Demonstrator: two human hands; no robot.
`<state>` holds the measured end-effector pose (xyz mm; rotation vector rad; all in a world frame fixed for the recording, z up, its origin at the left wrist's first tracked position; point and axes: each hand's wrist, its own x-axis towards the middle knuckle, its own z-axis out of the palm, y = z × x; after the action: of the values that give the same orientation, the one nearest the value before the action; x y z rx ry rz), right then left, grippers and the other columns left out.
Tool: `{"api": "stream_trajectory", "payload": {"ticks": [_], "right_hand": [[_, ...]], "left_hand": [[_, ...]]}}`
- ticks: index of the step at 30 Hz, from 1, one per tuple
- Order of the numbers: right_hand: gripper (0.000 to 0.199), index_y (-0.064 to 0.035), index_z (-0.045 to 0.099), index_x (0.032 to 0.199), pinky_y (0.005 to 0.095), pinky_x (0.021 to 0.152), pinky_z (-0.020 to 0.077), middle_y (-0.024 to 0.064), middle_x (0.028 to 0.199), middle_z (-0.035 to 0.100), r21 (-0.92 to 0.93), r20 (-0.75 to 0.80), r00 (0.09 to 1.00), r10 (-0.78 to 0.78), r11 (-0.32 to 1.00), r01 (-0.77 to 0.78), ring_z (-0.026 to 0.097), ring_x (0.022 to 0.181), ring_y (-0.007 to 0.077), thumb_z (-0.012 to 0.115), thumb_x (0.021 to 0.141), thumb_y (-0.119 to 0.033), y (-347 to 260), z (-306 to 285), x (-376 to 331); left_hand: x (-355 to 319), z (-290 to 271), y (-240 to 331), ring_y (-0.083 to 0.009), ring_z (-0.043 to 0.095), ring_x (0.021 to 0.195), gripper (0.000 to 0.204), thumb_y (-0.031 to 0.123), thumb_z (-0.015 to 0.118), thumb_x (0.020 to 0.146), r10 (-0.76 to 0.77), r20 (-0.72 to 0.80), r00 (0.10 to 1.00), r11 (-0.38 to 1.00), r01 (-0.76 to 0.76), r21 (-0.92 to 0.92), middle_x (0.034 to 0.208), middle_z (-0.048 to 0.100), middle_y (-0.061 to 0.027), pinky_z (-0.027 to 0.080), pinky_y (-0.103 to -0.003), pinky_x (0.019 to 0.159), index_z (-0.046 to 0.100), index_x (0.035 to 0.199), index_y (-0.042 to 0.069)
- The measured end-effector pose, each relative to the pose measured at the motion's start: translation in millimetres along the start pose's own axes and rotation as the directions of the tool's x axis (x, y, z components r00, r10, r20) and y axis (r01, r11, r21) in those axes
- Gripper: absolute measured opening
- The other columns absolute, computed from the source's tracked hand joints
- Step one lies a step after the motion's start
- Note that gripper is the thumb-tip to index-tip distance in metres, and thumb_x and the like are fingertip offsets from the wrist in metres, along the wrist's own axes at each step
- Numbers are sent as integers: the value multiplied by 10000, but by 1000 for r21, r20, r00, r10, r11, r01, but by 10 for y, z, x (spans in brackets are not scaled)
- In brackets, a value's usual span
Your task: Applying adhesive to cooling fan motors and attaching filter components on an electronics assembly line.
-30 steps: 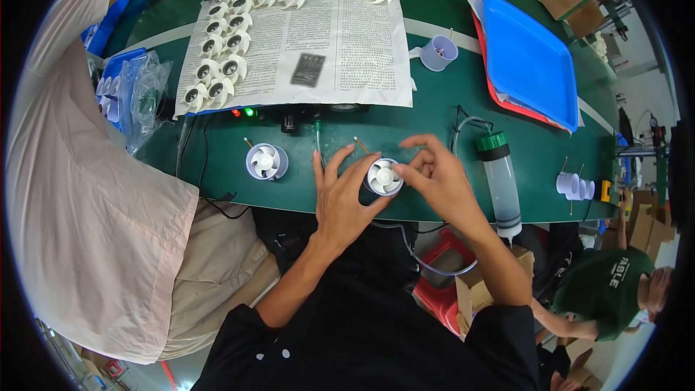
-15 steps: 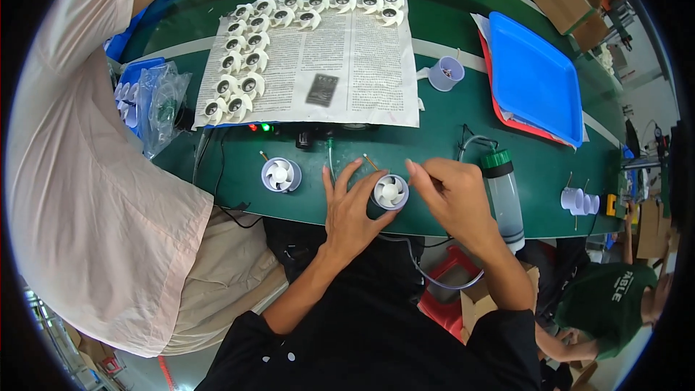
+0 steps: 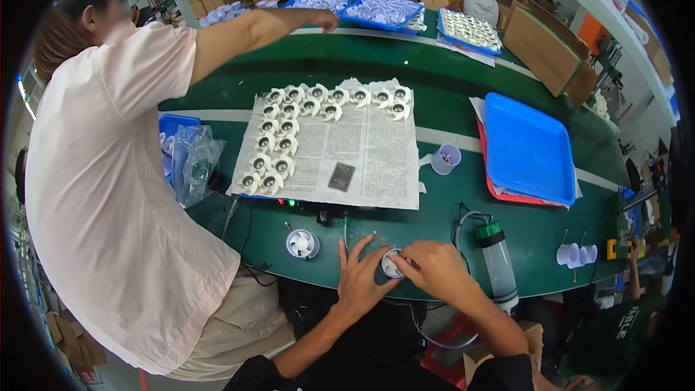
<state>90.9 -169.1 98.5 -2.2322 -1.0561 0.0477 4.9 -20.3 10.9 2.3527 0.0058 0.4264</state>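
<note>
A small round white fan (image 3: 392,263) is held at the near edge of the green table (image 3: 507,217), pinched between the left hand (image 3: 360,280), fingers spread around it, and the right hand (image 3: 433,269), curled over its right side; a second white fan (image 3: 302,243) is seen just left, untouched; a clear bottle with a green cap (image 3: 498,261) lies to the right; further back, a newspaper sheet (image 3: 362,148) is lined with white fan parts (image 3: 279,141); a blue tray (image 3: 527,146) is set beyond, right; a person in a pink shirt (image 3: 108,188) is reaching across the far side.

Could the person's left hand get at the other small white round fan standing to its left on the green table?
Probably yes: the left hand sits near that white fan, with only bare green table between them.
</note>
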Motion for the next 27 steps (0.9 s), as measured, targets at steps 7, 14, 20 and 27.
{"api": "stream_trajectory", "payload": {"ticks": [7,14,20,27], "right_hand": [[233,-44,666,855,459,607,506,144,778,652,74,137,989,58,995,-69,641,703,359,620,924,-261,213,116,-132],[213,-22,706,911,394,624,520,139,822,687,66,166,983,81,993,-93,662,704,324,668,899,-231,274,150,-169],[205,-20,710,899,384,616,516,138,803,681,119,159,981,107,985,-127,657,681,320,667,901,-221,282,158,-186],[190,-17,713,898,374,612,515,147,811,684,147,147,982,118,979,-140,655,672,323,667,894,-201,280,162,-192]], "left_hand": [[9,11,-18,-281,437,1332,567,300,831,729,4,9,1000,1000,-4,24,1169,671,-33,126,-672,1128,639,1230,117],[-2,21,-23,-271,437,1333,588,321,829,727,8,17,1000,999,-9,45,1165,670,-29,134,-665,1128,632,1244,121],[1,20,-28,-265,443,1328,596,330,830,725,4,22,1000,998,-5,63,1198,659,-24,144,-666,1126,631,1243,114],[-1,25,-34,-267,452,1320,602,329,827,725,12,14,1000,997,-13,76,1212,654,-33,154,-672,1120,627,1249,108]]}}
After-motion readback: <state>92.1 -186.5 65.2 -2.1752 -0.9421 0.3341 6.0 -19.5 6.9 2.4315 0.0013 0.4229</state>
